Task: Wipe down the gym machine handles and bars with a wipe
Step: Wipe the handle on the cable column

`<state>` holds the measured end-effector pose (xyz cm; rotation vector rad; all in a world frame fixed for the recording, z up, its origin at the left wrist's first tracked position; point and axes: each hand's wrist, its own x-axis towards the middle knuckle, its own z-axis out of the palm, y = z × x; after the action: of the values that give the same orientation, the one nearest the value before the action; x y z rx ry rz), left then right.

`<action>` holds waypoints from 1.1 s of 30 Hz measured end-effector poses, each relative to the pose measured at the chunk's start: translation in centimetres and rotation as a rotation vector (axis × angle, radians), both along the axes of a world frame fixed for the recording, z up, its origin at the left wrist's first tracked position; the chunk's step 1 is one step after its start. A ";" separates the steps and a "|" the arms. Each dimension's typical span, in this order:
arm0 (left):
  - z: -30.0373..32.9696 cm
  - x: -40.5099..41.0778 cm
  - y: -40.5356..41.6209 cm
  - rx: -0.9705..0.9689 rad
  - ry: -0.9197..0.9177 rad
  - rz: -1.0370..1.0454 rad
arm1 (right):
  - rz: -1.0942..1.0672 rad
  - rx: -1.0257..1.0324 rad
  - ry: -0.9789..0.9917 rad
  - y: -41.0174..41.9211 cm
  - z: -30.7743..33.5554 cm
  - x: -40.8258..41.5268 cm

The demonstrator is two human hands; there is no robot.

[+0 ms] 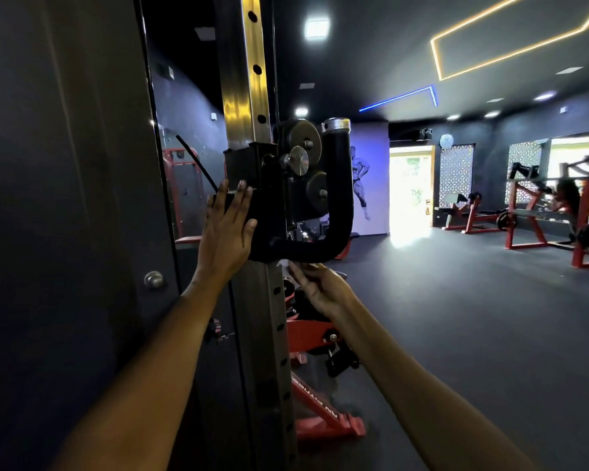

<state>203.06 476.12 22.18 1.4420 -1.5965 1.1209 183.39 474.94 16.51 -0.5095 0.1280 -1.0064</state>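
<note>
Dark panel point(65, 198) at far left, round knob point(153, 279) on it. Left hand point(227, 226): fingers straight, flat against the black carriage point(269, 185) on the perforated steel upright point(252, 96). Black U-shaped handle point(334, 205) projects right of the carriage, beside two pulley discs point(303, 137). Right hand point(320, 290) sits under the handle's lower bar, fingertips pinching a small white wipe point(284, 264) touching its underside. Red machines point(541, 215) stand far right, across the floor.
</note>
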 end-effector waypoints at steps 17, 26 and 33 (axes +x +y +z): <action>-4.0 -7.1 5.6 0.143 0.364 -0.013 | -0.739 -0.475 1.098 2.3 -1.8 -11.0; -8.9 -20.3 10.1 0.431 0.541 0.065 | -0.891 -0.830 1.606 4.9 -1.8 -20.6; -11.0 -31.5 12.5 0.690 0.457 0.104 | -0.814 -0.984 1.801 7.7 -3.2 -30.4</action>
<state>171.54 488.63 11.22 2.0529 -1.6428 0.2269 152.99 482.63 13.31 -2.3042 1.5863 -1.0174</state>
